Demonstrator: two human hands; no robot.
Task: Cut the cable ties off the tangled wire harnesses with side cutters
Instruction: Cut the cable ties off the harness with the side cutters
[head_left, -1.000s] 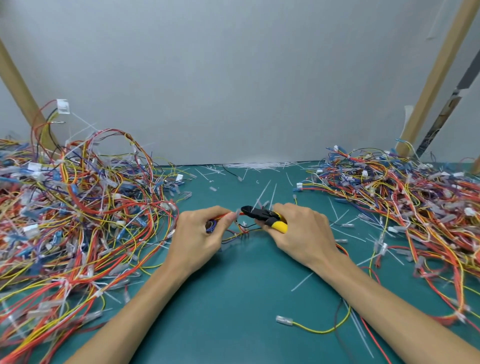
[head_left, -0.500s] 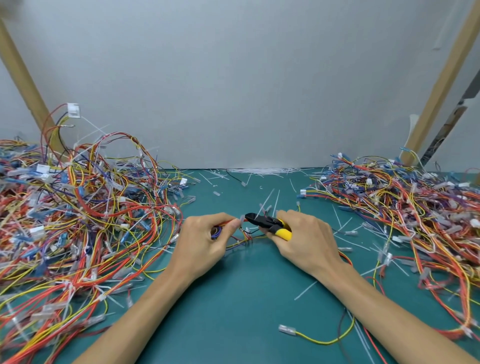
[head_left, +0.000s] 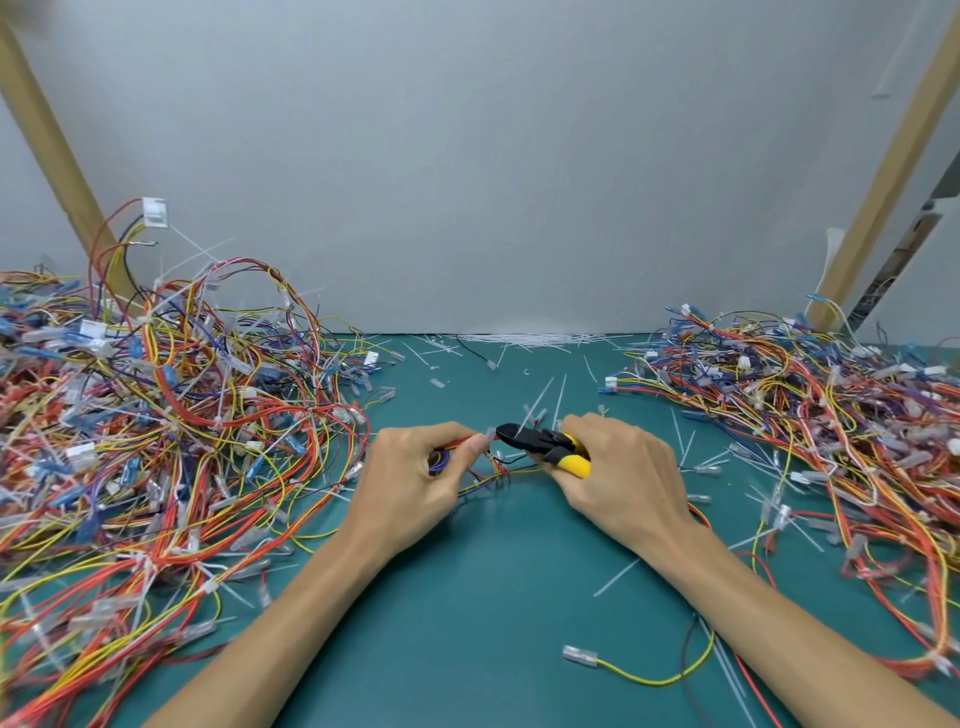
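Little has been moved since the earlier picture: the small wire harness (head_left: 491, 470) is still pinched by the left hand (head_left: 415, 483) at the middle of the tabletop (head_left: 493, 623). The side cutters (head_left: 540, 444) are still gripped by the right hand (head_left: 623, 467), nose beside the left fingertips (head_left: 475, 446). A wire or finger could be nipped if the blades are shut that close. Room is left only toward the near edge, as the left pile (head_left: 156, 441) and the right pile (head_left: 805, 426) are heaped along the sides.

The left hand (head_left: 415, 483) pinches a small wire harness (head_left: 493, 470) between thumb and fingers, low over the teal counter (head_left: 493, 597). The right hand (head_left: 623, 478) grips the yellow-handled side cutters (head_left: 540, 444), black nose pointing left, right by the left fingertips. A big tangle of harnesses (head_left: 156, 441) heaps up on the left and another pile (head_left: 831, 415) on the right. Cut white ties (head_left: 524, 340) lie along the back wall, and a loose yellow wire (head_left: 639, 675) lies by the right forearm.
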